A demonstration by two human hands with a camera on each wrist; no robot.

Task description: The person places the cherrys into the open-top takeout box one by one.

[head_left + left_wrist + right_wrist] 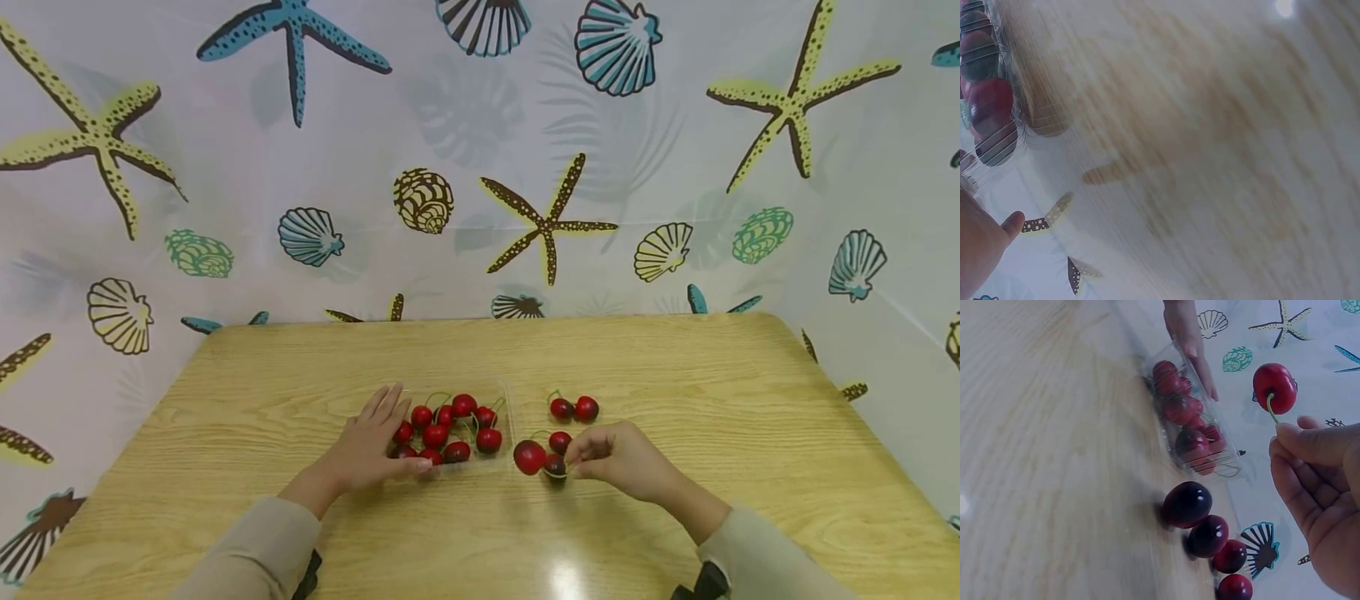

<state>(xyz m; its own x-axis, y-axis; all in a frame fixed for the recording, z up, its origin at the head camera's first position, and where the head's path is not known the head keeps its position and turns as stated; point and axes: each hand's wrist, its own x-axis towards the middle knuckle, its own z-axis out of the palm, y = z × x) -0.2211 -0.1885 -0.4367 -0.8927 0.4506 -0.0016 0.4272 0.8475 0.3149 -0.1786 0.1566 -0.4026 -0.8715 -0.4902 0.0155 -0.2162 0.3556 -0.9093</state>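
Observation:
My right hand [618, 458] pinches the green stem [1272, 411] of a red cherry [529, 457] between thumb and fingertips. The cherry is held up off the table, just right of a clear plastic box [513, 421]. Several red cherries [435, 436] with stems lie inside that box. My left hand [366, 450] rests along the box's left side, fingers fairly straight and thumb at the near edge. Close to the right hand, two dark cherries [559, 442] sit on the table. In the left wrist view, only part of the left hand [982, 247] shows beside the box.
Farther back on the right, another pair of cherries [587, 408] lies on the wooden table [300, 358]. Behind the table hangs a white cloth [360, 150] printed with starfish and shells.

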